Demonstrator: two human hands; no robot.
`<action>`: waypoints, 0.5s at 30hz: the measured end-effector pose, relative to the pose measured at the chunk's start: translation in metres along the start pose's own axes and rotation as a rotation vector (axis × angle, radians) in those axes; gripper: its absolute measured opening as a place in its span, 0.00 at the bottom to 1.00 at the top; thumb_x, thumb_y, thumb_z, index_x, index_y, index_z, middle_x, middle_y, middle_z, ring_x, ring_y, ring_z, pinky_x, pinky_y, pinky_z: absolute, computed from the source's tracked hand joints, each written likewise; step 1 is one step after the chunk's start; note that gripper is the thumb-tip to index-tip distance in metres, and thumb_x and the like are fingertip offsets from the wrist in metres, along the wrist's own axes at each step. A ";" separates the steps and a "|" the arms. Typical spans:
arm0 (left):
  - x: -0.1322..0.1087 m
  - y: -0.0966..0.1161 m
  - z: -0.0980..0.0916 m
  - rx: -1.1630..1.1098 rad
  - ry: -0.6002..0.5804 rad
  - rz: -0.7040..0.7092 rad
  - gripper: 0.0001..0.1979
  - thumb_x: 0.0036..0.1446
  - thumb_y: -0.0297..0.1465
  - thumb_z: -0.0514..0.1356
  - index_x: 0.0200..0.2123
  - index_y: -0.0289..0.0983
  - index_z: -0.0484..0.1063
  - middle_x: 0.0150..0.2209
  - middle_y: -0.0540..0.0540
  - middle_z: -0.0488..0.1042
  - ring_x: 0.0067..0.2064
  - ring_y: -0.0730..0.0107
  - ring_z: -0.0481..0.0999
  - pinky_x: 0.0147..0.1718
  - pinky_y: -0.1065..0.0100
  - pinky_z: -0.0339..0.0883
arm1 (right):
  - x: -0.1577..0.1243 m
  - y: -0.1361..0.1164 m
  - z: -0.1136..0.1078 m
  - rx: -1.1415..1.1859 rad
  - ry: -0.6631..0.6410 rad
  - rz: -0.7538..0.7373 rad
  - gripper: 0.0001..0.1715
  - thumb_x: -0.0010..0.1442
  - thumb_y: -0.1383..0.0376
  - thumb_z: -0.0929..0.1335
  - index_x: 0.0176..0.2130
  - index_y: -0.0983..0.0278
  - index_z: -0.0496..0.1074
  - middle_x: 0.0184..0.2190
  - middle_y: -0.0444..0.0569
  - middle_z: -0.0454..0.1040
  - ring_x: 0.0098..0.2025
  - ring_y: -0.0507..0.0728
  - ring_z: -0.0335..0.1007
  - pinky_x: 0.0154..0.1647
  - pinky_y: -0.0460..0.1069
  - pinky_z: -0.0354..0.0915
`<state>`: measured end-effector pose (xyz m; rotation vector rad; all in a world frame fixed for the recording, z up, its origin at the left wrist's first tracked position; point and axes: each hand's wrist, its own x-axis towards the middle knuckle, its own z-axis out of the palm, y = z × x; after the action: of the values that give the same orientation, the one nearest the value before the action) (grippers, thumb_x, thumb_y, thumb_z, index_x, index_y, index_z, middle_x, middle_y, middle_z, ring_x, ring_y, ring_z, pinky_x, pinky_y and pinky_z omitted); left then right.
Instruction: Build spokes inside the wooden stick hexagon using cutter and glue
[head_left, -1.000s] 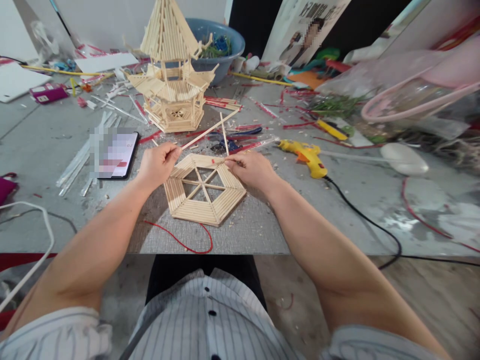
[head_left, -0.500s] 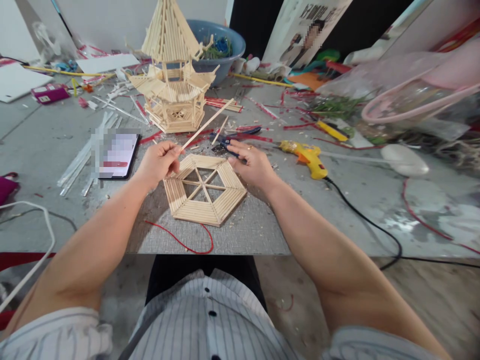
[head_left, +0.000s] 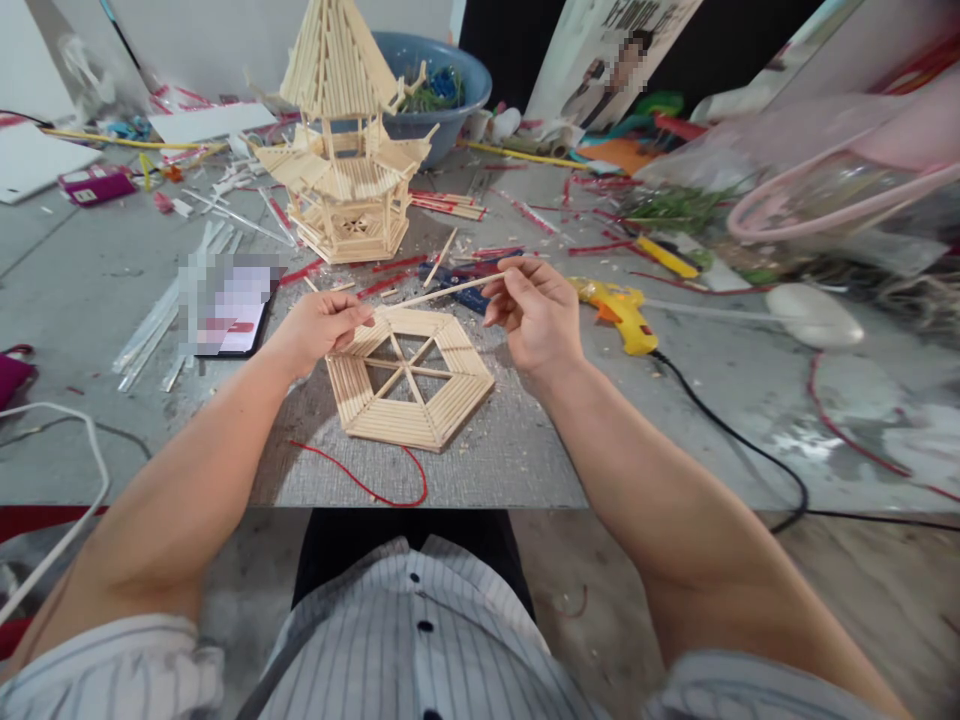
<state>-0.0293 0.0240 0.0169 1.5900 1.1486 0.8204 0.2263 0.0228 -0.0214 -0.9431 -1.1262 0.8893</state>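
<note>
A thin wooden stick (head_left: pixel 450 291) spans the gap between my hands, above the far side of a hexagonal stick frame (head_left: pixel 465 400). My left hand (head_left: pixel 324 325) is closed in a pinch on the stick's left end. The right end is pinched by the fingers of my right hand (head_left: pixel 538 310). The hexagon lies flat on the table, with spokes crossing in its open centre. Just behind the stick lie blue-handled pliers (head_left: pixel 469 296), partly hidden by my right hand. Beyond stands a pagoda model (head_left: pixel 349 150) built of similar sticks.
A yellow glue gun (head_left: pixel 622 315) lies to the right, its black cord (head_left: pixel 720 435) running off the table edge. A phone (head_left: pixel 236 310) and clear glue sticks (head_left: pixel 161 320) are on the left. A red cord (head_left: pixel 360 485) lies near the front edge. A blue basin (head_left: pixel 450 120) stands behind.
My right hand has lifted off the pliers and taken the stick's free end. The stick has swung down from a steep slant to nearly level.
</note>
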 end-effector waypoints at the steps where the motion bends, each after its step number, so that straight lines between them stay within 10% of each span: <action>1: 0.001 -0.001 -0.001 -0.001 0.020 0.001 0.11 0.51 0.39 0.61 0.25 0.37 0.70 0.11 0.56 0.56 0.15 0.81 0.50 0.18 0.70 0.42 | 0.001 0.002 -0.001 -0.009 0.007 0.003 0.20 0.51 0.47 0.70 0.37 0.58 0.67 0.26 0.40 0.73 0.19 0.48 0.62 0.19 0.46 0.62; 15: -0.013 0.017 0.014 0.327 -0.340 0.046 0.05 0.47 0.33 0.65 0.23 0.39 0.78 0.21 0.53 0.73 0.25 0.76 0.68 0.27 0.71 0.59 | 0.006 0.004 -0.014 -0.035 -0.016 0.044 0.17 0.53 0.47 0.68 0.34 0.57 0.67 0.21 0.41 0.65 0.20 0.51 0.60 0.21 0.49 0.58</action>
<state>-0.0161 0.0064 0.0294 1.9422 1.0362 0.3786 0.2403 0.0276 -0.0252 -0.9942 -1.1421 0.9164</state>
